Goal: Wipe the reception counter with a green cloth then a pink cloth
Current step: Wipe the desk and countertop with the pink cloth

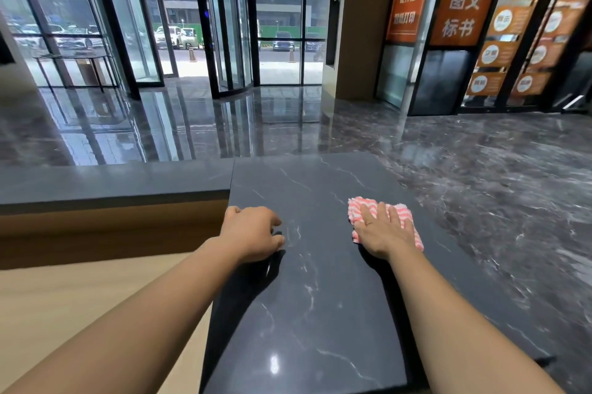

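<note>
The task looks to be in its second half: the cloth in use is the pink one and no green cloth is in view, so the green pass is probably finished. Nothing on the stone shows how much of the pink pass remains.

Left of the left hand lies a pale, matte wood-grain lower desk surface (48, 297). The left hand (253, 233) rests on the near-left edge of the dark grey, white-veined polished stone reception counter (304, 313), its fingers loosely curled and holding nothing, apparently as a brace. Between the two hands the slab is flat, hard and glossy enough to mirror the forearms and a ceiling light.

The right hand (381, 233) lies flat with its fingers spread, pressing down on the pink-and-white striped terry cloth (405, 217). The cloth sits directly under the palm and fingers, soft, nubbly and bunched into a rough rectangle, its edges showing beyond the fingertips. Right of that hand, past the counter's edge, spreads a shiny dark marble lobby floor (512, 201).
</note>
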